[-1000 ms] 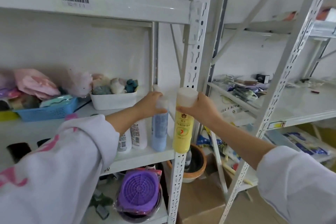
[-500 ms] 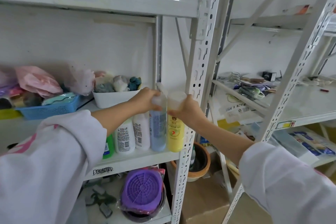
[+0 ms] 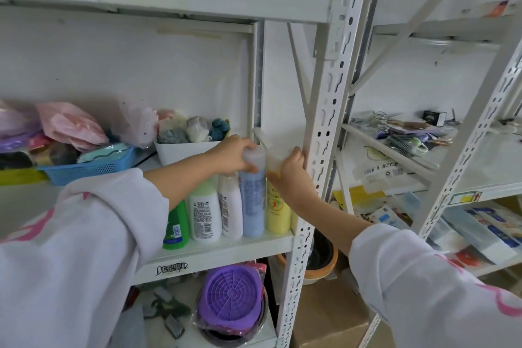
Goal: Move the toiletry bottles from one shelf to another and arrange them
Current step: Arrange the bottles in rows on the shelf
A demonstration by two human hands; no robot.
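Observation:
A row of bottles stands upright at the right end of the white shelf (image 3: 226, 251): a green bottle (image 3: 176, 224), a white bottle with a pale green top (image 3: 204, 212), a slim white bottle (image 3: 230, 209), a light blue bottle (image 3: 252, 203) and a yellow bottle (image 3: 278, 212). My left hand (image 3: 236, 154) grips the clear cap of the light blue bottle. My right hand (image 3: 292, 168) holds the top of the yellow bottle, which stands on the shelf against the blue one, right next to the steel upright (image 3: 319, 149).
Behind the bottles sit a white bin of soft items (image 3: 183, 149) and a blue basket (image 3: 84, 168). A purple strainer (image 3: 231, 295) lies on the shelf below. The right-hand rack (image 3: 480, 169) holds brushes and packets. A cardboard box (image 3: 330, 316) stands on the floor.
My right hand has carried the yellow bottle in past the upright and set it down on the shelf beside the blue bottle. My left hand has stayed on the blue bottle's cap.

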